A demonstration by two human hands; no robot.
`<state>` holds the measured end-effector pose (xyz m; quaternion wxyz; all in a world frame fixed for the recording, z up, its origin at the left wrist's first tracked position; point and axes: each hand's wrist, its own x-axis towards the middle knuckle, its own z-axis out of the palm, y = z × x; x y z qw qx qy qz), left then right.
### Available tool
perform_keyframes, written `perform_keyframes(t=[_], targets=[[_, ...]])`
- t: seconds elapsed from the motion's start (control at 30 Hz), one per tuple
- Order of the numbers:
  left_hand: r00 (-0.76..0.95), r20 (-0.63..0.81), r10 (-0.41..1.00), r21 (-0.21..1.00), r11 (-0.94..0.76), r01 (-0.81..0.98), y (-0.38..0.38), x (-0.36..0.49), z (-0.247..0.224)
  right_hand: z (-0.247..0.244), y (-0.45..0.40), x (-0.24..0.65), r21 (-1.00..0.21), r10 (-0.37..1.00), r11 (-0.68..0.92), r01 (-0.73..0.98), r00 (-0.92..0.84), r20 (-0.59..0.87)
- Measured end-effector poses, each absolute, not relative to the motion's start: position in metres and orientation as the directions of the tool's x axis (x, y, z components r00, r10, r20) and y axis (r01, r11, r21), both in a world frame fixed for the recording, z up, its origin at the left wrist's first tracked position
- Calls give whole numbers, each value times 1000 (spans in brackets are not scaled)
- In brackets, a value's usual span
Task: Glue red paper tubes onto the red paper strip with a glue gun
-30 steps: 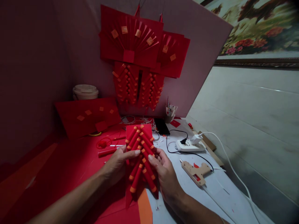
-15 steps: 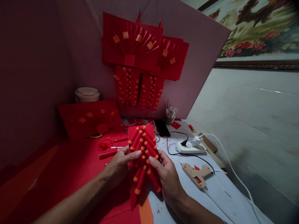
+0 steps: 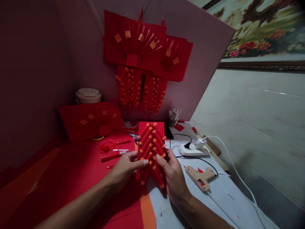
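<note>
Between my hands is a red paper firecracker decoration [image 3: 152, 149], a red card bearing rows of red paper rolls with orange bands, set in a V pattern. My left hand [image 3: 130, 165] grips its left edge, with the thumb across the front by the rolls. On the right edge, my right hand [image 3: 172, 173] is closed with the thumb pressed on a roll. The fingers behind the card are partly hidden. The decoration is held up above the table, tilted toward me.
A beige glue gun [image 3: 200, 178] lies at the right, near a white power strip [image 3: 195, 150] with cables. Scissors [image 3: 132, 135] and a red marker [image 3: 111, 156] lie to the left. Similar red decorations [image 3: 134, 44] hang on the panel behind. A pen cup [image 3: 173, 117] stands at the back.
Both hands have shifted the firecracker decoration slightly right and away from me, and it now stands straighter. The scissors at its left have come into fuller view.
</note>
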<state>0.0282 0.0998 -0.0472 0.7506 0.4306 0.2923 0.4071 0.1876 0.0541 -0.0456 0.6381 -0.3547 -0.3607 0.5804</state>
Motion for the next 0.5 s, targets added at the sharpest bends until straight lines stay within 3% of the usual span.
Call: perform_keyframes(t=[0.5], targets=[[434, -67, 898, 919, 225, -324, 102, 27, -44, -48, 53, 187, -913, 999, 24, -408, 51, 4]])
